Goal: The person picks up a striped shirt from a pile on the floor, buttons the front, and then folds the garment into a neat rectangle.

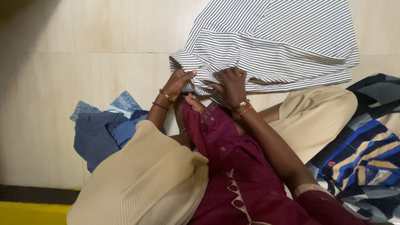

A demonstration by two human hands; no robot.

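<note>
A: Cream knee (pixel 141 183) and maroon tunic (pixel 246 179) nearest. Further left?
B: Blue denim clothes (pixel 104 129) heaped on pale floor (pixel 62 75).
A: Hands?
B: Left hand (pixel 177 81) pinches the near hem of the striped shirt (pixel 271 46); right hand (pixel 230 85) presses fingers flat on it. Shirt lies spread ahead.
A: Step?
B: Looks like mid-fold; next needs an even lift of the hem.
A: Right?
B: Patterned blue cloth (pixel 366 158).

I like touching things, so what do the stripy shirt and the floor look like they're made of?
The stripy shirt looks like soft, thin cloth, maybe cotton knit: it folds and creases easily where both hands, left and right, press it. Matte, no shine. The floor looks like hard, smooth pale tile or stone: flat, faintly mottled, with thin straight joint lines and a slight sheen.
</note>
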